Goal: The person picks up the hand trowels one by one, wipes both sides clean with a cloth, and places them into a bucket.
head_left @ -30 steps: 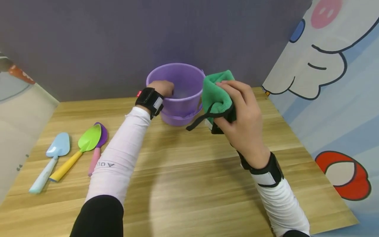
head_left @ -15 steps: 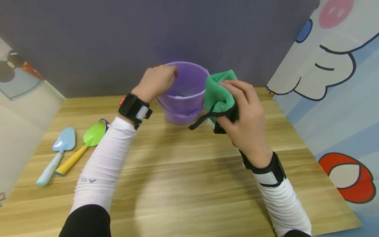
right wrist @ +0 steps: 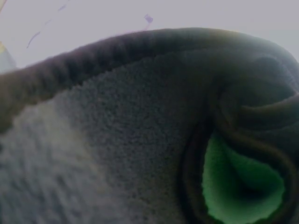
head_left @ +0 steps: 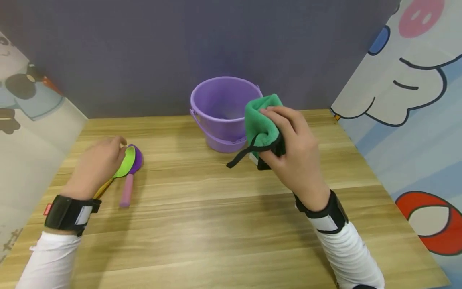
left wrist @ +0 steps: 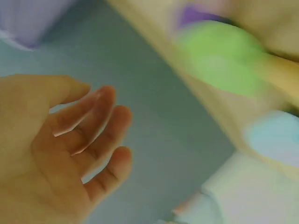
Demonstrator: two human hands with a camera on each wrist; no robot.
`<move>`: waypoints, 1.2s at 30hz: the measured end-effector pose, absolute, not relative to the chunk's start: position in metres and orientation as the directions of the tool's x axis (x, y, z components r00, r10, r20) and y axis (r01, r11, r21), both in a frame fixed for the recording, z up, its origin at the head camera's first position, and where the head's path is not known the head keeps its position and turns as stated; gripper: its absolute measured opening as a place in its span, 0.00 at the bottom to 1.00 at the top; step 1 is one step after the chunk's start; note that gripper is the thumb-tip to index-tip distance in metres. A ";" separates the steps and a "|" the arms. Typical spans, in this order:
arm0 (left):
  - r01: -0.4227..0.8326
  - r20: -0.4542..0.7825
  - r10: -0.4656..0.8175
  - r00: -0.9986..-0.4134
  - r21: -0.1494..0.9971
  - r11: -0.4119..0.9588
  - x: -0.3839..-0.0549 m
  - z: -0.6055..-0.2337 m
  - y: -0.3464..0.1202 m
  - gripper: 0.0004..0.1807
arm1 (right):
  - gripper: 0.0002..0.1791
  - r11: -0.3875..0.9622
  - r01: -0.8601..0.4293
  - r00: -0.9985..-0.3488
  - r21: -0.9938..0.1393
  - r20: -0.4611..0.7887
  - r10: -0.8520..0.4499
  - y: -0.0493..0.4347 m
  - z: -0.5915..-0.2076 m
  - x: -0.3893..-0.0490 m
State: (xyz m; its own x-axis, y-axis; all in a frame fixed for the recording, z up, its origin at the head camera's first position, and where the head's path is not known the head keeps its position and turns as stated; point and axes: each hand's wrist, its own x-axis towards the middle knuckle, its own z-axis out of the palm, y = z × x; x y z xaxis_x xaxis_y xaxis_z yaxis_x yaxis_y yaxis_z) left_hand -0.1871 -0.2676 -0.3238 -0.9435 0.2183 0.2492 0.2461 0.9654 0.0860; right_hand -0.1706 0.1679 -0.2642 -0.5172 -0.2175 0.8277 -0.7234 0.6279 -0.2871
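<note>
My left hand [head_left: 95,166] hovers over the toy shovels at the left of the table. Its fingers are loosely bent and hold nothing, as the left wrist view shows. Partly under it lies a green shovel [head_left: 127,161] with a yellow handle, overlapping a purple scoop [head_left: 138,159] with a pink handle. A light blue shovel [left wrist: 275,137] shows blurred in the left wrist view; the hand hides it in the head view. My right hand [head_left: 297,150] grips a folded green cloth [head_left: 261,124] with black edging and a dangling black strap. That cloth fills most of the right wrist view.
A purple bucket [head_left: 225,130] stands upright at the back of the wooden table [head_left: 216,241], just left of the cloth, its handle hanging down. Behind it rises a dark grey panel [head_left: 173,60]. Walls with cartoon prints flank both sides.
My left hand has come out of the bucket and moved left and nearer, over the shovels. The right hand keeps its hold on the cloth, nearly still.
</note>
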 end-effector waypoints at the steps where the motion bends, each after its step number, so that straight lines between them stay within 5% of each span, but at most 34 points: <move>1: 0.233 0.251 0.209 -0.945 0.071 0.970 -0.180 -0.333 -0.278 0.15 | 0.29 0.625 -0.726 -0.519 -0.287 0.825 -0.224 0.167 -0.265 -0.170; 14: 0.064 0.062 0.065 -0.996 -0.005 0.998 -0.139 -0.387 -0.321 0.19 | 0.29 0.601 -0.754 -0.505 -0.265 0.818 -0.274 0.158 -0.270 -0.168; 19: 0.078 0.035 0.076 -0.996 0.048 0.996 -0.138 -0.391 -0.319 0.13 | 0.30 0.609 -0.747 -0.518 -0.266 0.807 -0.283 0.159 -0.272 -0.167; 36: -0.095 -0.172 -0.051 -0.984 0.253 0.963 -0.130 -0.394 -0.323 0.25 | 0.34 0.614 -0.750 -0.526 -0.245 0.785 -0.329 0.158 -0.278 -0.160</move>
